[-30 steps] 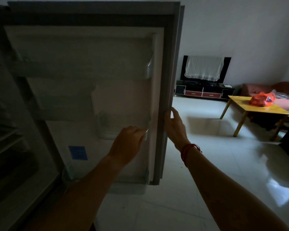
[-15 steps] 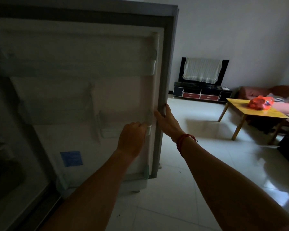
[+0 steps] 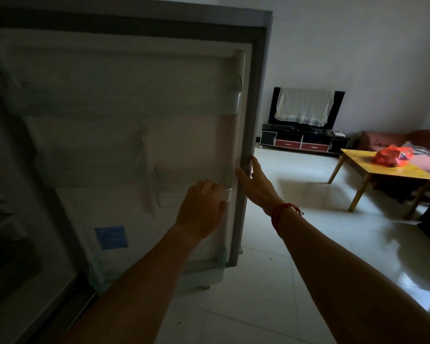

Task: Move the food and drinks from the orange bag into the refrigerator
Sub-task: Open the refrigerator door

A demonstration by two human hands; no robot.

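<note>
White fridge door (image 3: 109, 95): inner liner smooth plastic, semi-matt. Grey edge seal (image 3: 257, 95) looks rubbery, matt. Clear door shelf (image 3: 174, 194): see-thru plastic, slight sheen. Blue square label (image 3: 111, 237): flat, paper-like. Pale floor tiles (image 3: 308, 194): v. glossy, mirror-like reflections. Yellow low surface (image 3: 407, 173): wood, smooth satin top. Orange bag (image 3: 392, 158): thin crinkly plastic, shiny. White TV cover (image 3: 304, 108): sheer striped cloth. Red wrist cord (image 3: 281, 212): woven thread.

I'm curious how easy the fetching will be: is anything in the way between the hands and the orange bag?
Nothing visible. The left hand and right hand hold the open door. The bag lies on the yellow table, with only tiled floor showing between.
</note>
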